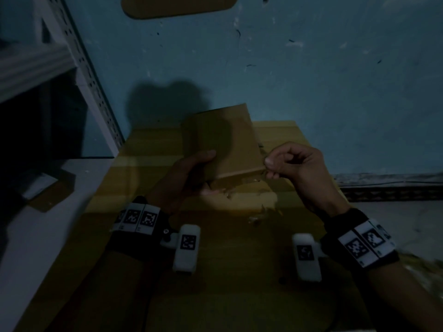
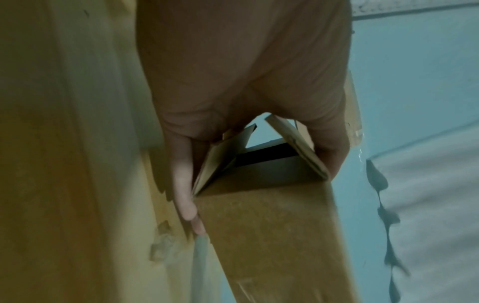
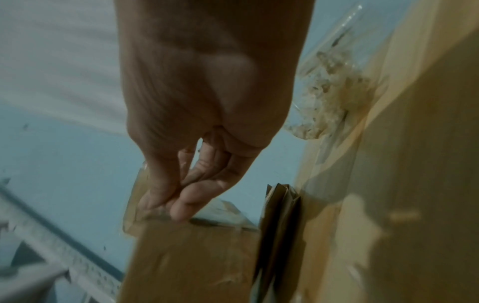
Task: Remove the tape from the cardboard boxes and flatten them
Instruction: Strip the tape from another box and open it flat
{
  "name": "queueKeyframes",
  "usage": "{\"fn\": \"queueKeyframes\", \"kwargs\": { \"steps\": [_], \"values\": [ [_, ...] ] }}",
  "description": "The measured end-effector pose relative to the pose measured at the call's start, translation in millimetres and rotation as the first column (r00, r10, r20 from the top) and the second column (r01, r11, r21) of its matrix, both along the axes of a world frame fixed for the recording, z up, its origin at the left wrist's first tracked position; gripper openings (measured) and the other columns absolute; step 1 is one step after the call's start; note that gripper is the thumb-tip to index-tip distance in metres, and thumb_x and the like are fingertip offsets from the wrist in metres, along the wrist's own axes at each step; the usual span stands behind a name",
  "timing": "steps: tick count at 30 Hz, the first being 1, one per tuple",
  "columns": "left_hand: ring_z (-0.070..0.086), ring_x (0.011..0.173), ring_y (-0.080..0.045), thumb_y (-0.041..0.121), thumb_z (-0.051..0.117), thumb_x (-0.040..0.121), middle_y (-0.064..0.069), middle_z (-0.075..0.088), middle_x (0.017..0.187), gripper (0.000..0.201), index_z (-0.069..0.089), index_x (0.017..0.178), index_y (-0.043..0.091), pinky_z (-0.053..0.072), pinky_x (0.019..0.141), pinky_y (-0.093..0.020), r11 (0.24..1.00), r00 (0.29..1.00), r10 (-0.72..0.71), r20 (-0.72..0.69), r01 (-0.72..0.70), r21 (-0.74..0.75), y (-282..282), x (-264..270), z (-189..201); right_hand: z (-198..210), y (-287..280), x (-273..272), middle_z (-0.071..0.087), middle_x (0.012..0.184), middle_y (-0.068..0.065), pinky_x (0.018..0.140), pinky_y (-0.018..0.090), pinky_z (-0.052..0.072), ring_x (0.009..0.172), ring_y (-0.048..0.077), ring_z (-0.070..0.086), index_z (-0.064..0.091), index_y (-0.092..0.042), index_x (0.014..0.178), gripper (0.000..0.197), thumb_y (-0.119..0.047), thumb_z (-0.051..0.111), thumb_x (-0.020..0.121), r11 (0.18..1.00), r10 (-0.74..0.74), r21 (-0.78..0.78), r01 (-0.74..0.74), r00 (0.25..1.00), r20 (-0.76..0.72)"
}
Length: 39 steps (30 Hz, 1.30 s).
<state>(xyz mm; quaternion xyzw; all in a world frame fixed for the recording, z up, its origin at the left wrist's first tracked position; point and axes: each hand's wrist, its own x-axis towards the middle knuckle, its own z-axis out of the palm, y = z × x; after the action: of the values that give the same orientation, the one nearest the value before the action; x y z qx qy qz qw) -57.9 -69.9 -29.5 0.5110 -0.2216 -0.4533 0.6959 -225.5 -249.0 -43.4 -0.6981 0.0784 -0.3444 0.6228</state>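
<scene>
Small cardboard box [image 1: 220, 140]: held up above a large flattened carton [image 1: 167, 236], left hand [image 1: 189, 173] wrapped around its lower end. Right hand [image 1: 294, 164]: thumb and fingers pinched on clear tape [image 3: 134, 205] at the box's corner.

We hold a small box [image 1: 220, 142] above the large flattened cardboard [image 1: 215, 271] that lies on the floor before us, our left hand [image 1: 189, 173] at its near left side and our right hand [image 1: 294, 164] at its near right corner, where the tape [image 3: 220, 213] sits. To our left stands a shelf rack [image 1: 91, 75], with a small flat package [image 1: 48, 188] on the floor near its foot. Behind the large cardboard rises the wall [image 1: 311, 68], and another cardboard piece [image 1: 177, 6] lies against it at the top of the head view.
</scene>
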Motion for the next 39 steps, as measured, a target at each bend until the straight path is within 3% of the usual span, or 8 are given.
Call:
{"fn": "queueKeyframes", "kwargs": {
  "steps": [5,8,11,18,28,33,37,39],
  "values": [
    [0.073,0.096,-0.026,0.031,0.097,0.044,-0.007,0.075,0.109,0.075,0.072,0.112,0.014,0.058,0.080,-0.056,0.985,0.992,-0.042,-0.119,0.021,-0.173,1,13,-5,5,-3,-1,0.066,0.063,0.003,0.059,0.022,0.050,0.057,0.012,0.061,0.065,-0.001,0.084,0.008,-0.007,0.071,0.081,0.996,0.025,0.087,-0.027,0.999,0.021],
    [0.071,0.105,-0.026,0.036,0.098,0.039,-0.005,0.073,0.115,0.063,0.081,0.097,0.022,0.042,0.102,-0.064,0.981,0.994,-0.081,-0.067,0.068,-0.180,2,14,-7,6,1,-1,0.065,0.063,0.004,0.058,0.022,0.050,0.057,0.013,0.059,0.064,0.000,0.082,0.009,-0.007,0.070,0.081,0.995,0.047,0.091,-0.047,0.999,0.011],
    [0.070,0.107,-0.029,0.037,0.098,0.039,-0.006,0.072,0.119,0.065,0.080,0.100,0.023,0.033,0.105,-0.069,0.978,0.991,-0.099,-0.086,0.081,-0.194,2,14,-7,7,4,0,0.063,0.063,0.007,0.058,0.022,0.050,0.057,0.014,0.057,0.063,0.000,0.080,0.007,-0.004,0.068,0.081,0.994,0.041,0.102,-0.042,0.999,0.018],
    [0.074,0.095,-0.028,0.030,0.100,0.032,-0.007,0.076,0.108,0.094,0.061,0.116,0.014,0.058,0.076,-0.060,0.983,0.986,-0.053,-0.157,0.025,-0.180,2,6,-2,4,0,0,0.064,0.062,0.006,0.055,0.022,0.048,0.055,0.016,0.058,0.064,0.000,0.076,0.018,0.014,0.061,0.087,0.995,0.009,0.098,-0.004,0.999,-0.050],
    [0.063,0.114,-0.041,0.038,0.097,0.043,-0.017,0.061,0.135,0.107,0.050,0.137,0.011,0.053,0.089,-0.061,0.997,0.992,-0.058,-0.110,0.053,-0.050,2,11,-13,2,-1,2,0.063,0.060,0.007,0.053,0.023,0.050,0.053,0.016,0.058,0.065,0.000,0.072,0.025,0.019,0.058,0.086,0.987,-0.075,0.130,0.091,0.989,-0.127],
    [0.039,0.105,-0.038,0.049,0.078,0.072,-0.010,0.072,0.104,0.051,0.073,0.114,0.020,0.049,0.069,-0.037,0.975,0.977,-0.211,-0.033,0.208,-0.075,5,9,-9,1,-1,2,0.063,0.061,0.008,0.054,0.025,0.050,0.054,0.017,0.058,0.066,-0.002,0.071,0.027,0.021,0.056,0.083,0.988,-0.115,0.090,0.126,0.986,-0.123],
    [0.054,0.090,-0.037,0.041,0.071,0.082,-0.021,0.063,0.109,0.059,0.058,0.131,0.011,0.047,0.057,-0.028,0.970,0.964,-0.241,-0.112,0.234,-0.073,5,12,-11,0,2,3,0.063,0.062,0.009,0.053,0.025,0.050,0.054,0.018,0.058,0.066,-0.002,0.070,0.027,0.020,0.056,0.082,0.984,-0.150,0.075,0.159,0.982,-0.115],
    [0.054,0.090,-0.032,0.038,0.052,0.091,-0.015,0.070,0.103,0.039,0.070,0.119,0.018,0.047,0.060,-0.026,0.963,0.958,-0.269,-0.104,0.263,-0.066,5,14,-13,-1,3,4,0.064,0.060,0.007,0.052,0.025,0.050,0.053,0.017,0.058,0.066,-0.003,0.069,0.025,0.018,0.057,0.079,0.981,-0.176,0.057,0.183,0.979,-0.106]
  ]
}}
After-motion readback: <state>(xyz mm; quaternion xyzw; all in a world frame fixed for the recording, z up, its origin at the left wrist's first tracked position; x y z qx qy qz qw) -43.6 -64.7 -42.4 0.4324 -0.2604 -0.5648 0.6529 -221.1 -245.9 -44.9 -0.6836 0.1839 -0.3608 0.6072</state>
